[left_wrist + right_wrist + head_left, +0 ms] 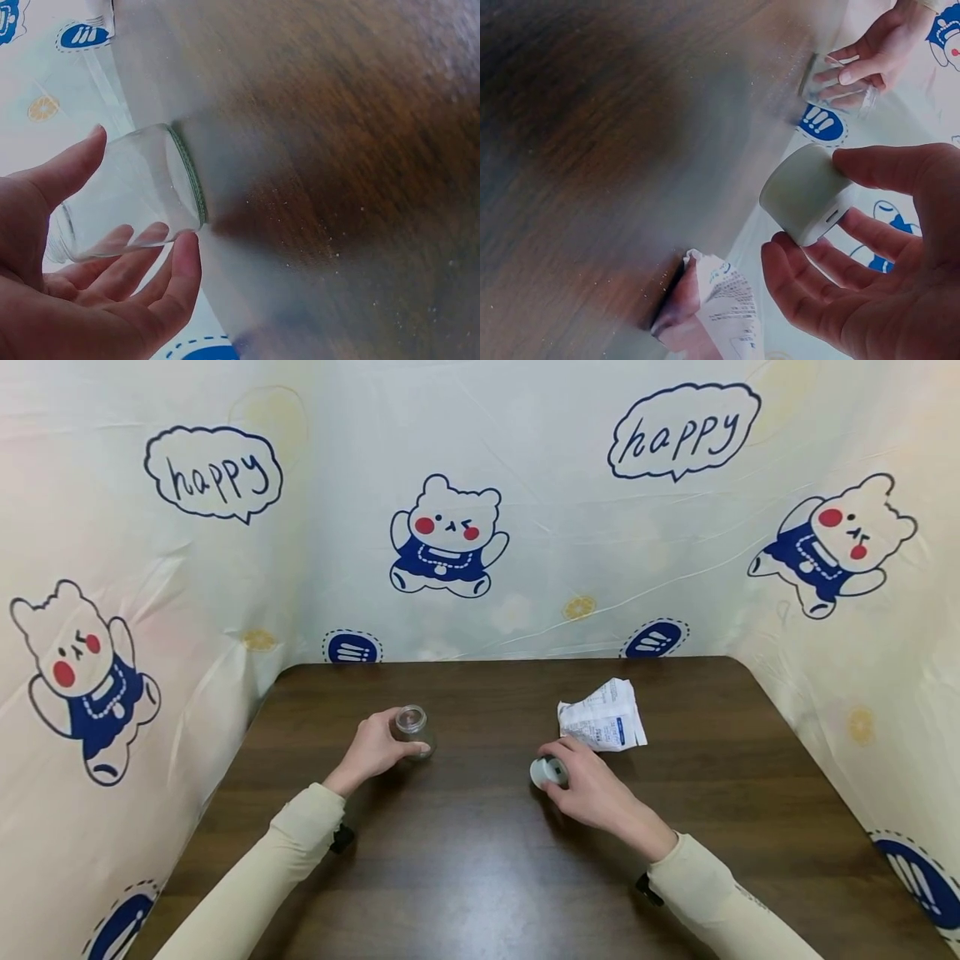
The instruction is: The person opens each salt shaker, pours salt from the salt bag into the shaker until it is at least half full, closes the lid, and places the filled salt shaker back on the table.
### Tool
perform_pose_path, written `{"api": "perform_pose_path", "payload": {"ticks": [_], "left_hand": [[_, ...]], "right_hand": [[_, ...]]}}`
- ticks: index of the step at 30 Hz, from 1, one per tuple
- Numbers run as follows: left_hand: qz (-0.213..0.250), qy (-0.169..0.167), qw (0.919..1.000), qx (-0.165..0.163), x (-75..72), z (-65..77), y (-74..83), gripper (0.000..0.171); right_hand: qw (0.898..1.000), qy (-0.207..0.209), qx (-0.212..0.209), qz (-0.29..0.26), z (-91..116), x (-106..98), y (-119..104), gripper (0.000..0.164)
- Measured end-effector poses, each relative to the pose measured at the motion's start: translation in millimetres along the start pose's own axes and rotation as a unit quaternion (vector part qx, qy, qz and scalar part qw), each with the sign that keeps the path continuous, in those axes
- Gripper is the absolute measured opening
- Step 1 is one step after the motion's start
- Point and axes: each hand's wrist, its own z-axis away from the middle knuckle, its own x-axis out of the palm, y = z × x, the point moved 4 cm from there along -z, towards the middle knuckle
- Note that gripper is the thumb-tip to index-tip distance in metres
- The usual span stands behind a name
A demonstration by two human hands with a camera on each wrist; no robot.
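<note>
My left hand (372, 745) grips a clear, lidless glass jar (412, 721) round its side, thumb across from the fingers. In the left wrist view the glass jar (135, 191) shows nothing inside, and its base is close to the tabletop. To the right, my right hand (592, 781) holds a small pale grey-green cylinder (545, 772) between thumb and fingertips. The right wrist view shows this cylinder (806, 191) tilted, with smooth sides and a small dark slot near one end. Just beyond the right hand lies a crumpled white packet (606, 718) with printed text.
A dark brown wooden table (465, 860) stretches under both hands. Around its back and sides hangs a pale curtain (540, 568) printed with bears and "happy" bubbles. The packet lies at the back right of the table.
</note>
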Motion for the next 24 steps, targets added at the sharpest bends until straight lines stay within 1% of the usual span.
{"api": "perform_pose_path", "payload": {"ticks": [4, 9, 14, 20, 24], "left_hand": [[-0.009, -0.001, 0.9999, -0.003, -1.2, -0.2, -1.7, 0.056], [-0.007, -0.003, 1.0000, -0.006, -1.7, 0.9, -2.6, 0.056], [-0.013, -0.003, 0.9997, -0.021, -2.4, 3.9, -3.3, 0.057], [-0.009, -0.008, 0.9998, -0.017, -1.1, -0.9, -0.1, 0.057], [-0.013, -0.009, 0.9997, -0.019, -2.9, 0.1, 1.2, 0.056]], "right_hand": [[1.000, 0.005, -0.005, 0.002, 1.0, -1.3, -1.5, 0.039], [1.000, 0.015, -0.012, 0.008, 2.1, -3.2, -1.8, 0.039], [1.000, 0.012, -0.017, 0.004, 2.4, -2.5, -2.9, 0.037], [1.000, 0.021, -0.005, 0.007, 4.7, -5.6, -2.0, 0.038], [1.000, 0.021, -0.006, 0.007, 6.6, -6.5, -2.4, 0.038]]}}
